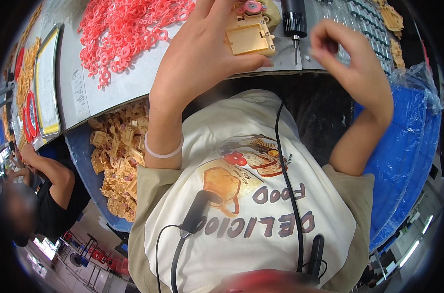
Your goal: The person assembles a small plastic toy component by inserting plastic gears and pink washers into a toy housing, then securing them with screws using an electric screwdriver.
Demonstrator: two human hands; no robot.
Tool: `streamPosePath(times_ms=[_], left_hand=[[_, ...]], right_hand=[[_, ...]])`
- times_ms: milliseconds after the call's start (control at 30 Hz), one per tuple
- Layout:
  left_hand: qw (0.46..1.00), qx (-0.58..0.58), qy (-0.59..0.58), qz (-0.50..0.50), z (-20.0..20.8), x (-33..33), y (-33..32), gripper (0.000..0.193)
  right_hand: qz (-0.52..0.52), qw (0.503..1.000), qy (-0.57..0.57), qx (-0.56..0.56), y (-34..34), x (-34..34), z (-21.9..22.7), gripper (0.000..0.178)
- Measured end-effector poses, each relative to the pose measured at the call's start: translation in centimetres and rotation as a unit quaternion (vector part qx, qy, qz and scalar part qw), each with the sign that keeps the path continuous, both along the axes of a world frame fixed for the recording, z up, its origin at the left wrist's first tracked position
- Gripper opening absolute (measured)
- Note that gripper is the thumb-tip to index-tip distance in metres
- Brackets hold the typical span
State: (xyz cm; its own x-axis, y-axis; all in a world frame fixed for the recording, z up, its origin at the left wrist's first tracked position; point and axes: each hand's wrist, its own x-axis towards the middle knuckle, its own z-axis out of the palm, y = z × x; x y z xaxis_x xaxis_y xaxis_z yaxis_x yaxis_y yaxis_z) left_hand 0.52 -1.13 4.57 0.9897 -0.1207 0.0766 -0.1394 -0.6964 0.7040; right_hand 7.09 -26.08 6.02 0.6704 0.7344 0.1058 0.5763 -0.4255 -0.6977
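Note:
My left hand (202, 58) grips a yellow plastic housing (252, 40) at the table's front edge, its thumb along the near side. The housing has a shallow rectangular recess facing up, and a pink ring-shaped part (251, 7) shows at its far end. Just right of it, a black electric screwdriver (294, 22) points its thin bit down toward me. My right hand (351, 58) is raised right of the bit, fingers curled into a pinch; whatever lies between the fingertips is hidden. A tiny white piece (307, 57) lies on the table beside those fingertips.
Pink plastic rings (126, 29) are heaped at the far left. Below the table edge, a bin holds yellow parts (119, 166). Clear trays (363, 24) of dark-topped pieces lie far right, above a blue plastic-lined bin (402, 141). A co-worker (51, 180) sits left.

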Motion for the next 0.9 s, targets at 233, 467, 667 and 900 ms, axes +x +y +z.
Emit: streamPosePath(times_ms=[233, 467, 667, 900], left_hand=[[0.977, 0.03, -0.211, 0.028, -1.0, -1.1, -0.5, 0.079], [0.927, -0.04, -0.37, -0.035, -4.6, -4.9, -3.1, 0.033], [0.96, 0.143, -0.235, 0.047, -7.2, -6.4, -6.5, 0.038], [0.956, 0.111, -0.271, 0.029, -8.6, -6.4, -6.0, 0.041]], right_hand=[[-0.073, 0.979, 0.111, -0.155, -2.8, -2.6, 1.7, 0.02], [-0.216, 0.976, 0.035, -0.007, 2.6, -0.4, 2.2, 0.016], [-0.202, 0.977, -0.051, 0.047, 3.9, 0.1, 0.2, 0.022], [-0.165, 0.98, -0.106, 0.047, 4.0, 1.1, -2.2, 0.03]])
